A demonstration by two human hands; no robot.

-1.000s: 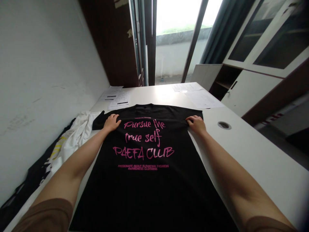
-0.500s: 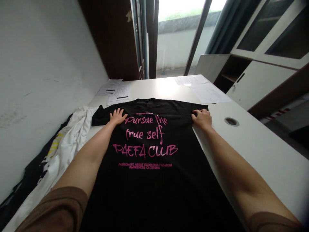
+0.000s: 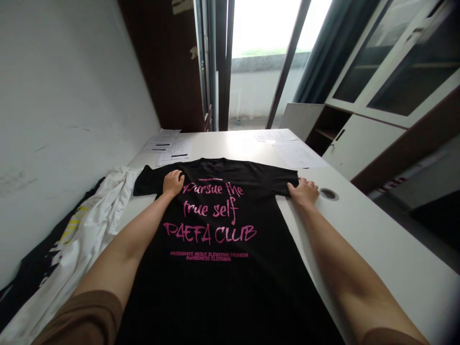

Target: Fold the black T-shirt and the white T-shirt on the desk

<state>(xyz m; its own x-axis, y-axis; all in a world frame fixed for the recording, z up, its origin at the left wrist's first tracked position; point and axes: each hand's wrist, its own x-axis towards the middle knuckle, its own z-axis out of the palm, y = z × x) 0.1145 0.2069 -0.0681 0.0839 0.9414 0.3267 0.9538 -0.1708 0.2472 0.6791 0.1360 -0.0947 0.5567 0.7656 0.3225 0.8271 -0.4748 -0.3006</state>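
Observation:
A black T-shirt (image 3: 230,297) with pink lettering lies spread out face up on the white table, its collar at the far end. My left hand (image 3: 174,183) rests on the shirt near the left shoulder, its fingers bent and drawn together on the cloth; the fingertips are partly hidden. At the cuff of the right sleeve, my right hand (image 3: 304,191) has its fingers apart over the table, with the thumb side touching the sleeve edge.
White and black clothes (image 3: 97,206) lie heaped along the wall on the left. Paper sheets (image 3: 174,148) are at the table's far left, and more papers (image 3: 298,153) at the far right. A round cable hole (image 3: 329,194) sits right of my right hand. Cabinets (image 3: 362,143) stand beyond.
My right hand has let go of the sleeve and its fingers have spread, while the sleeve now lies flatter. My left hand's spread fingers have drawn together. The view has tilted up slightly.

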